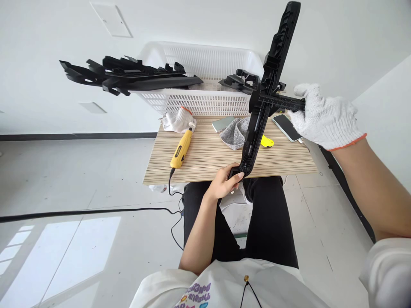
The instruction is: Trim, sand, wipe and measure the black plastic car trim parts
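On the striped, wood-patterned tabletop (208,160), a yellow corded handheld tool (181,149) lies at the left, its tip by a crumpled white knitted glove with an orange hem (178,120). Farther right are a flat pale-green rectangular object (223,124), a speckled grey cloth (234,134) and a phone with a dark screen (287,127). The held part crosses in front of the cloth and partly hides a bright yellow object (267,141).

Behind, a white slatted plastic basket (195,102) holds moulded black plastic pieces (135,79), the left bunch jutting out over its rim.

The bare left hand (228,179) is closed around the lower end of a long black plastic part (257,124), which slants up and away above the table. The white-gloved right hand (324,115) grips the end of a black caliper with pale markings (282,102) lying across the part's middle; whether its jaws touch the part is hard to tell.
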A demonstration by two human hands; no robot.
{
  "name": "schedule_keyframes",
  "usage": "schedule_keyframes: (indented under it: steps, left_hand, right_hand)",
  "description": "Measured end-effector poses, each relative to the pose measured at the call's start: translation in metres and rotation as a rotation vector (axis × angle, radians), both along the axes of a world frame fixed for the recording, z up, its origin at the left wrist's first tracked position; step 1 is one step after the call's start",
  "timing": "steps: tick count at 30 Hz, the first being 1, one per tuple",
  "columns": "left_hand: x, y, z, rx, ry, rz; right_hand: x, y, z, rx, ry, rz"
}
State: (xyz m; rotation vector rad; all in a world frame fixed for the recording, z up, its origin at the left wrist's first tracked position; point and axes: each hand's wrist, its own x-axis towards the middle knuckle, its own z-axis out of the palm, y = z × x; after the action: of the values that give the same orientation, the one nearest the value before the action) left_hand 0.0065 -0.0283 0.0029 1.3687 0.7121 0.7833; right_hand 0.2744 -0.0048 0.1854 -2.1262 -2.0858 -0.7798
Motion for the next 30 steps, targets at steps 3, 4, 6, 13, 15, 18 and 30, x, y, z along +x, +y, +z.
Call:
schedule_keyframes:
  steps: [3,4,6,13,15,18,30]
  left_hand:
    - [0.0003,-0.0001,-0.0004,-0.001,-0.005,-0.003]
    - [0.0003,-0.0001,-0.0005,-0.001,-0.007,-0.003]
    - [0.0001,-0.0001,-0.0004,-0.004,-0.009,0.001]
    - [-0.0003,0.0001,0.0016,-0.003,0.008,-0.001]
    - [0.0002,-0.0002,0.0018,-0.012,0.004,0.009]
    - [0.0012,-0.0009,0.0021,-0.023,-0.004,0.018]
    - [0.0003,-0.0005,-0.0015,-0.018,-0.015,0.006]
  right_hand:
    - [-0.0001,0.0020,-0.0029,0.054,-0.060,-0.011]
    - [-0.0002,0.0026,-0.0041,0.072,-0.087,-0.020]
    - [-0.0004,0.0030,-0.0060,0.091,-0.127,-0.037]
    - [-0.0040,-0.0031,-0.0055,0.060,-0.083,-0.039]
    - [-0.0056,-0.0043,-0.0052,0.061,-0.068,-0.040]
    - [-0.0068,-0.0046,-0.0059,0.088,-0.085,-0.057]
    - [-0.0064,-0.0025,-0.0099,0.142,-0.150,-0.035]
